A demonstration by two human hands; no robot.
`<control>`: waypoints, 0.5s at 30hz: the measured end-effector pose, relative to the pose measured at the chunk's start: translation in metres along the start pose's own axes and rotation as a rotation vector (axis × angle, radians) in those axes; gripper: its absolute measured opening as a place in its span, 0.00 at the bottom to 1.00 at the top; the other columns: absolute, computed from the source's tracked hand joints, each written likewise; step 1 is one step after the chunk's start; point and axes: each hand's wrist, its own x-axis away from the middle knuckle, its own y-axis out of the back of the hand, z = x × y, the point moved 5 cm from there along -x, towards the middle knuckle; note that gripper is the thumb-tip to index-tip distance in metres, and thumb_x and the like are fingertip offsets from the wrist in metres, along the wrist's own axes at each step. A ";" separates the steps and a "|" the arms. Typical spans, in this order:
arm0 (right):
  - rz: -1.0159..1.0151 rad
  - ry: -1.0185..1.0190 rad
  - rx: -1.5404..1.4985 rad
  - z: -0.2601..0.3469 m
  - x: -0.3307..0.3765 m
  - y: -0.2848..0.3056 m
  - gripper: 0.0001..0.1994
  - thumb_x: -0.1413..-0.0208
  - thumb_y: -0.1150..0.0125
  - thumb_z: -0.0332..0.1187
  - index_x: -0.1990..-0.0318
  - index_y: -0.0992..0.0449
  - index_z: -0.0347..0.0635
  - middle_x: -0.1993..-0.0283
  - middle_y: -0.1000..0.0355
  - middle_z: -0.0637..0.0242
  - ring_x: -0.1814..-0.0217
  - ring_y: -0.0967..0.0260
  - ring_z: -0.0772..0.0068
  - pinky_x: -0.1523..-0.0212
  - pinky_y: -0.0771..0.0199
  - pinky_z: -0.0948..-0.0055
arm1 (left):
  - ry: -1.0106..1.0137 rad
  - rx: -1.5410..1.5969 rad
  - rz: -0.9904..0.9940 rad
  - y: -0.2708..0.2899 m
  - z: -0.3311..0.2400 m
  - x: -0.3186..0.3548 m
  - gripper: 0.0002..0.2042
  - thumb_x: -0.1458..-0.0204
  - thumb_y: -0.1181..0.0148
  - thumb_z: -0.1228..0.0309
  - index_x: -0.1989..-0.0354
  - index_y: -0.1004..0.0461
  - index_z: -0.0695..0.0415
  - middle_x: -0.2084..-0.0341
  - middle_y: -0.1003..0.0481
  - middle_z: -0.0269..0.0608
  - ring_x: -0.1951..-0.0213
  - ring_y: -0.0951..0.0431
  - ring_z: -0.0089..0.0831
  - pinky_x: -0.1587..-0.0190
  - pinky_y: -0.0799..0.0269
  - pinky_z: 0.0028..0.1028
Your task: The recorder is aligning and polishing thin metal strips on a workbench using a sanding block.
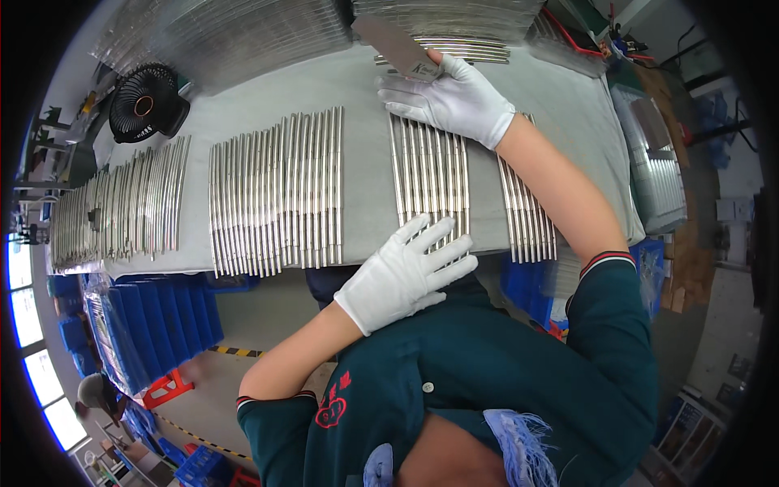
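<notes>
My left hand [404,274], in a white glove, spreads its fingers over the near ends of a group of shiny metal rods [430,170] lying side by side. The gloved right hand [454,99] is over the far ends of the same rods. Between its thumb and palm it grips a flat brownish-grey strip [391,45] with printing near the held end. That strip slants up to the far left, and the right fingers reach out to the left beneath it. Whether those fingers touch the rods cannot be made out.
More metal rods lie in rows at the left [276,191], far left [122,211] and right [527,211] of the grey-covered table [369,154]. Others lie crosswise at the back. A black fan [146,101] stands at the back left. Blue bins [162,325] sit below.
</notes>
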 end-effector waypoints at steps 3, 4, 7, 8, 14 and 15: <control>0.089 0.081 -0.016 0.024 0.025 -0.013 0.32 0.36 0.44 0.46 0.33 0.43 0.33 0.32 0.45 0.42 0.30 0.44 0.37 0.32 0.35 0.46 | 0.083 0.017 0.023 0.015 0.001 0.018 0.32 0.54 0.32 0.56 0.39 0.32 0.50 0.40 0.33 0.43 0.35 0.37 0.49 0.32 0.44 0.48; 0.080 0.098 -0.013 0.035 0.036 -0.010 0.32 0.36 0.44 0.46 0.33 0.43 0.33 0.32 0.45 0.42 0.30 0.44 0.37 0.32 0.35 0.46 | 0.148 0.025 0.058 0.017 0.004 0.022 0.33 0.55 0.31 0.56 0.39 0.32 0.51 0.40 0.33 0.45 0.36 0.37 0.51 0.33 0.43 0.48; 0.028 0.152 0.025 0.062 0.068 0.003 0.32 0.36 0.44 0.46 0.33 0.43 0.33 0.31 0.48 0.38 0.29 0.46 0.34 0.30 0.39 0.44 | 0.149 0.001 0.011 0.028 0.002 0.012 0.35 0.56 0.30 0.54 0.39 0.33 0.53 0.40 0.34 0.51 0.36 0.37 0.54 0.33 0.42 0.49; 0.021 0.161 0.029 0.067 0.077 0.009 0.32 0.36 0.44 0.46 0.33 0.43 0.33 0.31 0.48 0.38 0.29 0.46 0.34 0.30 0.39 0.44 | 0.134 0.000 -0.017 0.029 0.002 0.005 0.35 0.56 0.30 0.54 0.39 0.33 0.53 0.40 0.35 0.52 0.36 0.37 0.54 0.33 0.42 0.49; -0.073 0.159 -0.121 0.073 0.111 0.039 0.29 0.36 0.44 0.46 0.38 0.39 0.31 0.31 0.50 0.32 0.29 0.48 0.28 0.30 0.41 0.38 | -0.225 0.062 -0.040 -0.017 -0.030 -0.089 0.39 0.55 0.34 0.47 0.34 0.37 0.51 0.36 0.37 0.49 0.33 0.41 0.50 0.30 0.48 0.47; -0.047 0.150 -0.157 0.073 0.115 0.041 0.27 0.36 0.43 0.45 0.41 0.37 0.30 0.31 0.50 0.31 0.30 0.49 0.26 0.31 0.41 0.36 | -0.278 0.027 0.004 -0.025 -0.039 -0.104 0.38 0.54 0.35 0.47 0.34 0.37 0.50 0.35 0.38 0.48 0.31 0.42 0.48 0.29 0.50 0.46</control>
